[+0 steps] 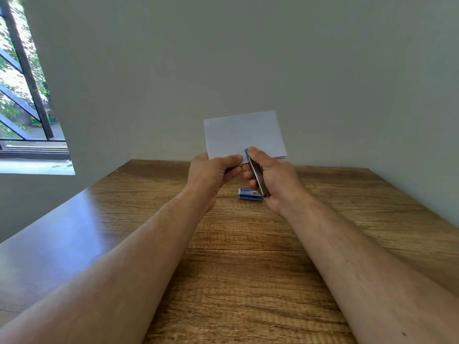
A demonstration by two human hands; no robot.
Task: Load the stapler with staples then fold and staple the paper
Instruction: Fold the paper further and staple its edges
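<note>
Above the wooden table, the folded paper is pinched at its lower edge by the left hand, while the stapler is gripped by the right hand, its blue tip apparently set on that edge, just above the staple box.

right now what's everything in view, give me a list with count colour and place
folded paper: one, white, held up above the far end of the table, in front of the wall
stapler: one, silver metal with a blue tip, at the paper's lower edge
staple box: one, blue and white, lying on the table below the hands
table: one, brown wood grain, fills the lower view
wall: grey-green, behind the table
window: one, dark bars, far left, trees outside
left hand: pinches the paper's lower left edge
right hand: grips the stapler
</note>
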